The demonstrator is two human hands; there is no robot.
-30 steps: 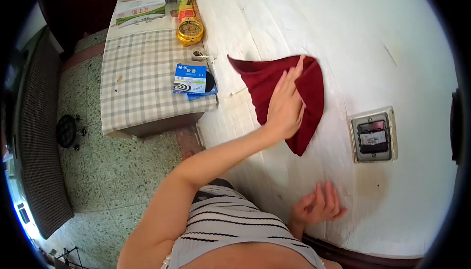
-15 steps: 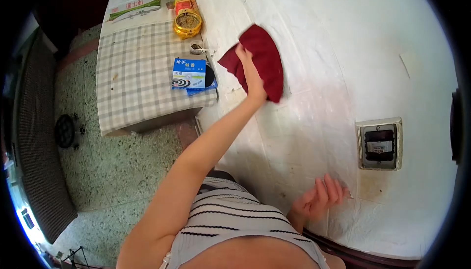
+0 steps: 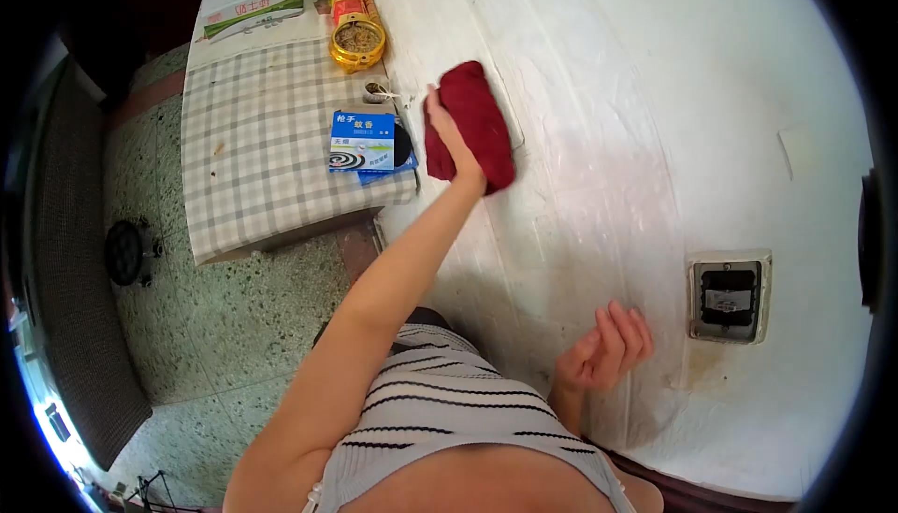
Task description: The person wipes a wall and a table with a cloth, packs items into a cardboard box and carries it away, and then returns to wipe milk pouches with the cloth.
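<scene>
My left hand point(image 3: 456, 150) is on a dark red cloth point(image 3: 479, 120), which lies bunched against the white wall surface point(image 3: 599, 130). The hand runs along the cloth's left edge, and some of its fingers are hidden by the fabric. Lower right, my right hand point(image 3: 610, 349) is raised near the wall with loosely bent fingers and nothing in it. The checked table point(image 3: 253, 130) stands left of the cloth, with a blue mosquito-coil box point(image 3: 362, 144) near its edge.
A gold bowl of grainy material point(image 3: 358, 38) sits at the table's far end, beside a milk carton point(image 3: 253, 8). An uncovered electrical box point(image 3: 730, 298) is set in the wall on the right. A black round stool point(image 3: 123, 253) stands on the speckled floor point(image 3: 253, 317).
The cloth has shifted left and slightly down with my left hand, and it has gone from a spread fan shape to a narrower bundle. My right hand has risen slightly.
</scene>
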